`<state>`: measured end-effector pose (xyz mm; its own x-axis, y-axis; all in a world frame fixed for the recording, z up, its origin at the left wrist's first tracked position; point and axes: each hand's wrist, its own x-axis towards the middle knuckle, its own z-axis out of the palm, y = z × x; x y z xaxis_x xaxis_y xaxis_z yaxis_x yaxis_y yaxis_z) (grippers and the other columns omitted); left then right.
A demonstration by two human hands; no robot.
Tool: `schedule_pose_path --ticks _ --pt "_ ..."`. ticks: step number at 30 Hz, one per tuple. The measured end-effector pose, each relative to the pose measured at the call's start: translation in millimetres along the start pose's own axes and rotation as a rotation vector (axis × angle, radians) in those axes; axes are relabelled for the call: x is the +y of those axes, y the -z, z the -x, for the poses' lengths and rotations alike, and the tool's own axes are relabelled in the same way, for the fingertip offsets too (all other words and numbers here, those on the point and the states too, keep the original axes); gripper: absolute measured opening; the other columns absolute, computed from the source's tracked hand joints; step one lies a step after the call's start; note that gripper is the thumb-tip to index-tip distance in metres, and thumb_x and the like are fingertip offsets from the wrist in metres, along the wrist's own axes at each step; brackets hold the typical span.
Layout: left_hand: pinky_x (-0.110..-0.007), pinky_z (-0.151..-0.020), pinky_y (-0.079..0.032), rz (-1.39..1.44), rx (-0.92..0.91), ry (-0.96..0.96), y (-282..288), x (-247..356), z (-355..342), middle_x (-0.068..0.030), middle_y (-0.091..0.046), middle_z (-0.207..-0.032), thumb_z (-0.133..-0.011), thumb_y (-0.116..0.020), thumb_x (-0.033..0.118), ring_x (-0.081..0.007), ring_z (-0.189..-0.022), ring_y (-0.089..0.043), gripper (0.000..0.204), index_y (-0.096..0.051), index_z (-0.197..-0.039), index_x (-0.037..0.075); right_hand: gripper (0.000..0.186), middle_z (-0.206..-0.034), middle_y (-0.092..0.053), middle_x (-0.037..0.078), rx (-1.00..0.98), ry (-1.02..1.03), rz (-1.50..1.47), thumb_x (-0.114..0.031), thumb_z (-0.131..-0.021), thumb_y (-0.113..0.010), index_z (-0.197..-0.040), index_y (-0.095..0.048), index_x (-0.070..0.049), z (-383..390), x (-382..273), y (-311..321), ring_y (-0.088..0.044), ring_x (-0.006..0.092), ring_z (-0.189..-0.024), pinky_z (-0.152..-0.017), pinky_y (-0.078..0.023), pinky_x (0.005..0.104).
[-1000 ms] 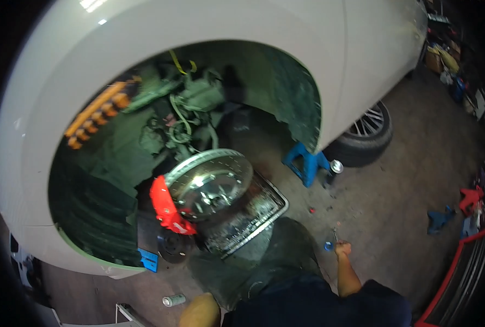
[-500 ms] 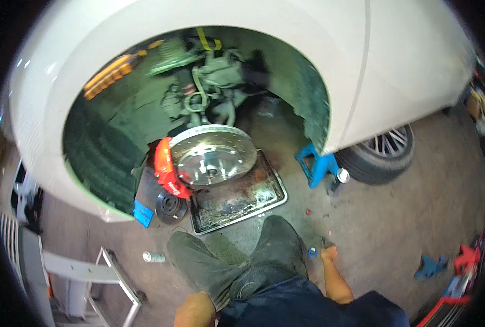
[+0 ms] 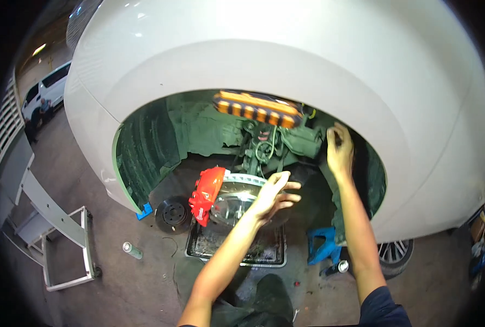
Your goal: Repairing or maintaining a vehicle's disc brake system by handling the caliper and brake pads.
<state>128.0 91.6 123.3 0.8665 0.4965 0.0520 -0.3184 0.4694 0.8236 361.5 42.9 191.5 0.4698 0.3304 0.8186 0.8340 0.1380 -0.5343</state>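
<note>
In front of me is a white car's open wheel arch point(image 3: 242, 49). A shiny brake disc point(image 3: 234, 207) with a red brake caliper point(image 3: 205, 195) on its left side sits in it. My left hand point(image 3: 275, 197) is open in front of the disc's right part, fingers spread, and hides some of it. Farther right, my right hand point(image 3: 340, 151) is raised inside the arch, beside grey suspension parts point(image 3: 303, 143). Its thumb and fingers curl toward each other; anything between them is too small or dark to name. An orange and black work light point(image 3: 258, 109) hangs under the arch's upper edge.
Beneath the disc lies a dirty metal drip tray point(image 3: 278, 264). A dark brake disc point(image 3: 173, 214) and a spray can point(image 3: 132, 250) are on the floor at left. At right stand a blue jack stand point(image 3: 323, 245), another can point(image 3: 336, 267) and a wheel point(image 3: 395, 256). A grey frame point(image 3: 65, 248) stands far left.
My right hand has risen from the floor on the right into the wheel arch. My left hand has come up from my lap to the brake disc. The view has tilted upward.
</note>
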Motion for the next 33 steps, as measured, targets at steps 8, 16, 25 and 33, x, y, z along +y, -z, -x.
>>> schedule_pose_path --ticks 8,16,25,33 --pt "-0.068 -0.104 -0.031 0.404 0.131 -0.091 20 -49 -190 -0.0144 0.0 -0.161 -0.078 -0.058 0.076 -0.047 -0.145 -0.002 0.11 -0.006 -0.156 0.017 0.038 -0.119 -0.063 0.021 -0.291 0.187 0.678 -0.026 -0.094 -0.058 -0.121 -0.059 0.001 -118 98 -71 -0.062 0.0357 -0.107 -0.092 -0.048 0.0425" --pt "-0.06 -0.099 -0.044 0.487 -0.058 -0.279 12 -75 -245 -0.0116 -0.049 -0.14 -0.094 -0.045 0.063 -0.0272 -0.129 -0.05 0.069 -0.04 -0.141 0.014 0.036 -0.118 -0.064 0.02 -0.369 0.219 0.735 -0.023 -0.093 -0.059 -0.12 -0.06 0.0 -108 88 -45 -0.062 0.0352 -0.107 -0.091 -0.048 0.0424" --pt "-0.065 -0.102 -0.039 0.683 -0.081 -0.105 -2 -65 -219 -0.0137 -0.05 -0.14 -0.094 -0.041 0.065 -0.031 -0.13 -0.048 0.073 -0.039 -0.144 0.011 0.034 -0.117 -0.064 0.019 -0.355 0.284 0.695 -0.02 -0.091 -0.06 -0.119 -0.061 0.0 -79 40 -6 -0.062 0.0345 -0.106 -0.091 -0.049 0.0423" --pt "-0.061 -0.103 -0.041 0.777 -0.276 -0.207 -24 -57 -201 -0.0119 -0.042 -0.148 -0.091 -0.04 0.071 -0.0305 -0.135 -0.043 0.081 -0.035 -0.147 0.014 0.033 -0.117 -0.064 0.018 -0.348 0.345 0.66 -0.017 -0.089 -0.061 -0.118 -0.061 -0.001 -37 -27 35 -0.062 0.034 -0.106 -0.09 -0.049 0.0422"
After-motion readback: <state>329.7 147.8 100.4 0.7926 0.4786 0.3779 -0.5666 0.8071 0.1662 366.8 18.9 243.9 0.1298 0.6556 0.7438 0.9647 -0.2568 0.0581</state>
